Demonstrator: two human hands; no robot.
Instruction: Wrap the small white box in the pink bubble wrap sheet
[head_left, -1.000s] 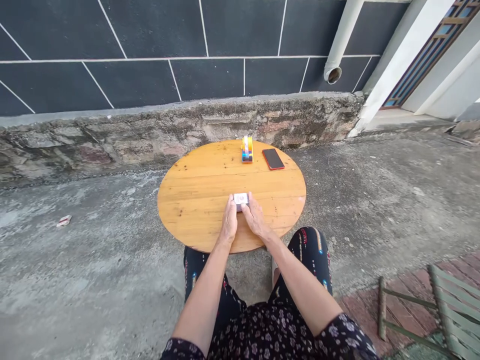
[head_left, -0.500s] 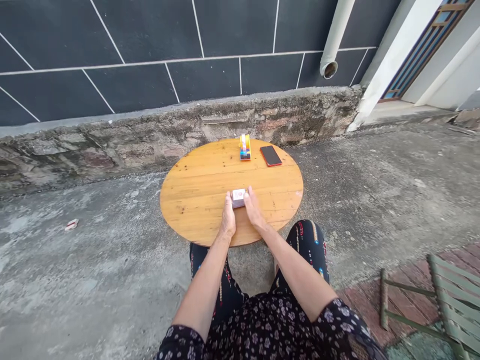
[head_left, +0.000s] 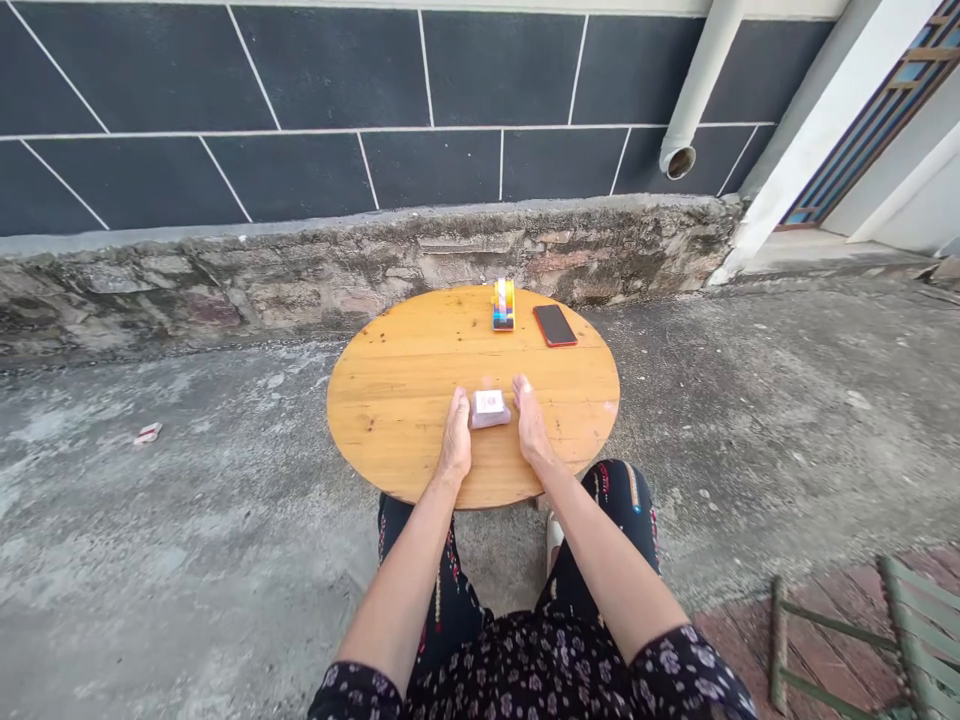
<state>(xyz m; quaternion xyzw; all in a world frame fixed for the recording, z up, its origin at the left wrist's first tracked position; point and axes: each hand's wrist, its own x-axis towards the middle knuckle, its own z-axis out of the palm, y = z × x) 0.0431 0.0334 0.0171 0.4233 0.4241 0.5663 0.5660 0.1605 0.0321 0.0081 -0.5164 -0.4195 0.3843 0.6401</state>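
A small stack of what look like cards (head_left: 490,404), white on top with a reddish mark, lies on the round wooden table (head_left: 390,400). Its lower part flares out slightly to the right. My left hand (head_left: 456,432) stands on edge along the left side of the stack, fingers straight; whether it touches the stack I cannot tell. On the other side, my right hand (head_left: 529,420) is held upright with fingers extended and a gap between it and the stack. Neither hand grips anything.
Toward the far edge of the table stand a yellow and blue tape dispenser (head_left: 504,306) and a red-edged phone (head_left: 555,326). A stone-based wall (head_left: 300,280) rises behind. A green slatted chair (head_left: 919,630) is at the lower right.
My right hand has moved off the stack to the right and opened a gap. My left hand stays at the left side. The camera view has shifted slightly.
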